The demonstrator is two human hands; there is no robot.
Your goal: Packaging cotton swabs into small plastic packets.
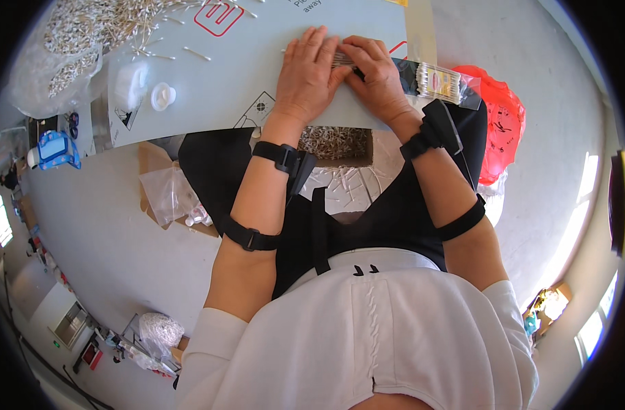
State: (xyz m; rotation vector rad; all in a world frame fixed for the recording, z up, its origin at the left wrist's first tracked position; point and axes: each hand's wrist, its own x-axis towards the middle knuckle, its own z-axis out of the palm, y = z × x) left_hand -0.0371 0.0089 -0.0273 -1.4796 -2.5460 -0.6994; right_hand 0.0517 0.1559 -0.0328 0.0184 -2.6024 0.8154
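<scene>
Cotton swabs (342,60) lie with long axis running left to right, gripped by left fingers (311,46) and right fingers (364,55).

swab packet (438,83): clear, glossy plastic film. red bag (492,154): thin, shiny, crinkled plastic; tabletop (203,89) smooth, faintly satin. shirt (299,335) matt cloth; open box (153,158) matt cardboard.

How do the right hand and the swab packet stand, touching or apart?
Apart. The head view shows a visible gap between the right hand and the swab packet.
</scene>
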